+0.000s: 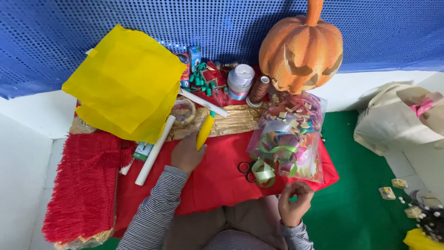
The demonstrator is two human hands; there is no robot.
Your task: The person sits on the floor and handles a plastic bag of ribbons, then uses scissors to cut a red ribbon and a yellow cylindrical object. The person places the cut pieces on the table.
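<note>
My left hand (186, 153) rests on the red cloth (217, 178) and grips a yellow-handled tool (205, 130) that points away from me toward the gold strip (233, 121). My right hand (296, 200) hovers near my lap at the cloth's near edge, fingers curled, thumb and fingertips pinched together; whether something small is between them I cannot tell. Just above it lie a green ribbon curl (264, 172), black-and-red scissors (245, 167) and a clear bag of coloured ribbons (289, 139).
A yellow tissue-paper shape (127, 83) stands at the back left over white tubes (155, 150). An orange carved pumpkin (301, 48), tape rolls (240, 81) and small boxes line the blue wall. Red fringe (83, 185) lies left; a beige bag (397, 118) sits right on green flooring.
</note>
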